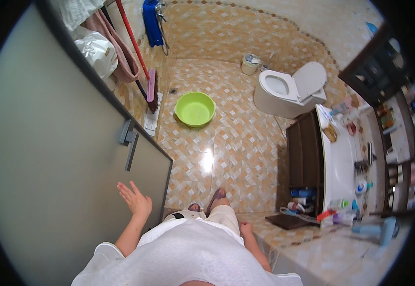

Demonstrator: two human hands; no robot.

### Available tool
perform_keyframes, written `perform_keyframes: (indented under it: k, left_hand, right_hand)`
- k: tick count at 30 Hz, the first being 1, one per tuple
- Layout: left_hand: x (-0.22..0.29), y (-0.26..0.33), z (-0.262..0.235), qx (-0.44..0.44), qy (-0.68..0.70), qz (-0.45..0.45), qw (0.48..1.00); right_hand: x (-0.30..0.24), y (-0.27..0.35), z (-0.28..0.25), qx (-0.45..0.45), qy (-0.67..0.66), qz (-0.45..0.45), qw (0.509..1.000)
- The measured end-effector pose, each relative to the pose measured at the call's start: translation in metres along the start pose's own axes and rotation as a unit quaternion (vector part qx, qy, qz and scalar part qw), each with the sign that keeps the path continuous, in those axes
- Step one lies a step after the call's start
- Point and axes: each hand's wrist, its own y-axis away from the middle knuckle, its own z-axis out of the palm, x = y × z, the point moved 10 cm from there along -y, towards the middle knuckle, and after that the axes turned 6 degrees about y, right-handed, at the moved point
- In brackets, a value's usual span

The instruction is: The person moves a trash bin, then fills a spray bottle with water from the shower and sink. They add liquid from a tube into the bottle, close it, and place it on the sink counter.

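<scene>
My left hand (136, 199) is raised in front of the frosted glass door (64, 157), fingers stretched out and nothing in them. It is below the grey door handle (130, 145) in the picture and apart from it; whether it touches the glass I cannot tell. Down beside my right thigh hangs my right hand (246, 228), seen from above and small, its fingers mostly hidden. Farther ahead on the tiled floor (240, 157) stands a light green plastic basin (195, 109) with nothing visible inside.
A red-handled broom (151, 88) leans at the left wall near hanging towels (114, 47). The toilet (283, 93) has its lid up, with a small bin (250, 64) beside it. On the right, a dark cabinet (305, 152) carries a white sink (338, 162) and several bottles.
</scene>
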Motion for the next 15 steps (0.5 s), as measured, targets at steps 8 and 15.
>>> perform_keyframes:
  k: [8,15]
  left_hand:
    - [0.018,-0.084,0.021,0.068,-0.045,-0.273,0.959]
    - [0.053,-0.172,0.009,0.184,0.076,-0.331,0.923]
  right_hand:
    - [-0.103,-0.227,-0.031,-0.147,0.029,-0.139,0.979]
    - [-0.344,-0.442,-0.162,-0.055,0.202,-0.295,0.932]
